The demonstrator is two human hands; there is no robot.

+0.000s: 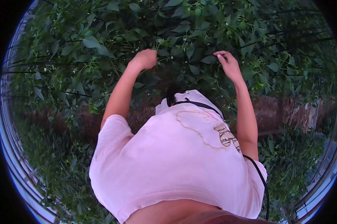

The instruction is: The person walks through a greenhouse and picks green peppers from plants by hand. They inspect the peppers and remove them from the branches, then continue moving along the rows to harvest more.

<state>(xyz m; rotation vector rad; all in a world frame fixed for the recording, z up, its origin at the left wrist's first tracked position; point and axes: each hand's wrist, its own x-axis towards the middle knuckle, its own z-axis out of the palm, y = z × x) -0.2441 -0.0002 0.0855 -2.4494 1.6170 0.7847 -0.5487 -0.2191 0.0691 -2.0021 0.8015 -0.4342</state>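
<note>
Dense green pepper plants (185, 51) with small white flowers stand in front of me. My left hand (144, 58) is curled among the leaves and thin stems at left of centre. Its fingertips are turned away, so whatever lies inside them is hidden. To the right, my right hand (228, 64) has its thumb and forefinger close together beside the tip of a dark leaf (209, 59). Whether they pinch it is unclear. A few rounded green fruits (198, 11) hang among the foliage further out.
Dark strings (286, 42) run through the plants on the right, and more strings (40, 63) cross on the left. Brown soil (266, 112) shows between the rows. Another plant row (59, 165) grows behind me. A black cable (262, 179) hangs by my right side.
</note>
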